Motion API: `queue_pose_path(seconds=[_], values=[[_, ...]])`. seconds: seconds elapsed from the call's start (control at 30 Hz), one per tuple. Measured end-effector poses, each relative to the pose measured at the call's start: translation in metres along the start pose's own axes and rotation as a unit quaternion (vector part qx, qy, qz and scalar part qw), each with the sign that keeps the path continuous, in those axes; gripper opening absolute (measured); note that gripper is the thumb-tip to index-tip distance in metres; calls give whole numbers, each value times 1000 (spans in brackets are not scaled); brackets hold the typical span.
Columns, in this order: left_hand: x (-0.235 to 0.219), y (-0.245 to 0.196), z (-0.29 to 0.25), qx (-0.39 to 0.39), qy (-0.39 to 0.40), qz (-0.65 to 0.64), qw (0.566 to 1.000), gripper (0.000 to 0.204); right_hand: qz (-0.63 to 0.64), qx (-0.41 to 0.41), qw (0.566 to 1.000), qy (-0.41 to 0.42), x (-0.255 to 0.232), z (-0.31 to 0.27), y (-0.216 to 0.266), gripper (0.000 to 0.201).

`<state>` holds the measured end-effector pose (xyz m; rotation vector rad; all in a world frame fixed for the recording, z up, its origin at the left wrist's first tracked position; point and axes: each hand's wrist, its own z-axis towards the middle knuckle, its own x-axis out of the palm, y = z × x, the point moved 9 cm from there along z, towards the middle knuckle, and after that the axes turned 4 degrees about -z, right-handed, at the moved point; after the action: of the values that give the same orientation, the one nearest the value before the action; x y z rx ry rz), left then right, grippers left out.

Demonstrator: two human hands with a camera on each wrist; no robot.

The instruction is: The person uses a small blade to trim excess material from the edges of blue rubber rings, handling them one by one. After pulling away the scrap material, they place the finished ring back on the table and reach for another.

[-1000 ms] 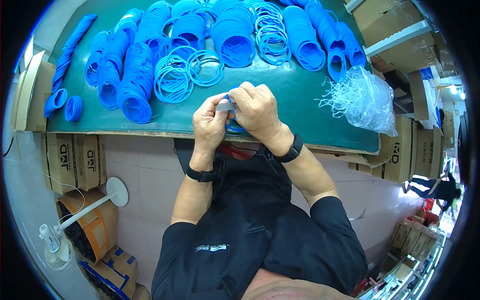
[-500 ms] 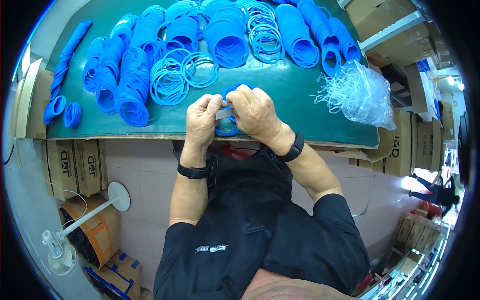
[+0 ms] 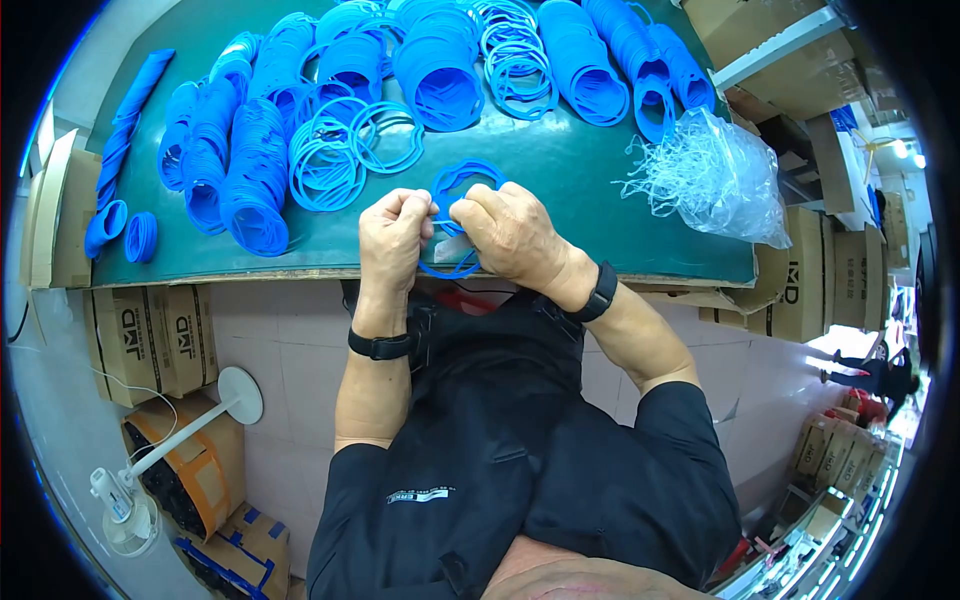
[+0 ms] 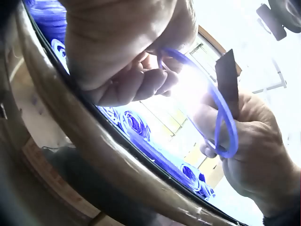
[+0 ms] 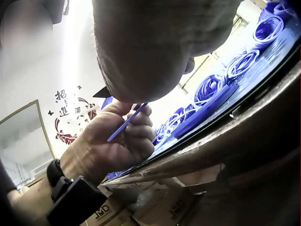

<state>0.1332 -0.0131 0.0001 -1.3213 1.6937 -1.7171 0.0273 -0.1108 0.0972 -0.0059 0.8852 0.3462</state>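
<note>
Near the table's front edge, the left hand [image 3: 390,236] pinches part of a thin blue ring [image 4: 225,117], with its fingers curled. Facing it, the right hand [image 3: 515,236] grips a flat grey blade [image 4: 227,82] and has the ring at its fingers. In the left wrist view the ring loops between the two hands, and the blade stands up out of the right hand. More blue rings [image 3: 468,164] lie on the table just beyond the hands. The right fingertips are partly hidden in the head view.
Stacks of blue rings [image 3: 437,90] line the back of the green table [image 3: 560,200]. Loose rings [image 3: 325,175] lie left of the hands, a clear plastic bag [image 3: 735,180] of pale strands at the right. Cardboard boxes [image 3: 140,340] stand below the left side.
The left hand has moved left, away from the right hand, opening a gap with a blue strand across it. The blade has tilted downward, and more of the rings behind the hands shows.
</note>
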Motion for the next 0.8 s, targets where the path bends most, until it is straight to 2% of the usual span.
queue_pose_path(seconds=[0.17, 0.23, 0.27, 0.43, 0.53, 0.7, 0.73, 0.8], values=[[-22, -12, 6, 59, -60, 26, 996, 23, 39, 18, 999, 12, -6, -19, -4, 12], [-35, -20, 9, 93, -71, 27, 993, 23, 96, 40, 994, 26, -13, -29, -6, 17], [-42, -25, 11, 110, -85, 12, 990, 23, 130, 52, 989, 40, -14, -38, -9, 31], [-63, -30, 12, 131, -134, -22, 982, 24, 233, 75, 967, 76, -33, -68, -12, 29], [-63, -25, 11, 132, -162, -49, 977, 24, 297, 124, 942, 95, -43, -84, -16, 28], [-73, -15, 11, 149, -201, -41, 967, 22, 273, 179, 942, 70, -73, -106, -32, 23], [-73, -15, 12, 149, -187, -31, 971, 23, 267, 198, 941, 67, -79, -110, -40, 21], [-70, -14, 12, 142, -170, -12, 975, 24, 164, 246, 954, 51, -110, -117, -68, 22]])
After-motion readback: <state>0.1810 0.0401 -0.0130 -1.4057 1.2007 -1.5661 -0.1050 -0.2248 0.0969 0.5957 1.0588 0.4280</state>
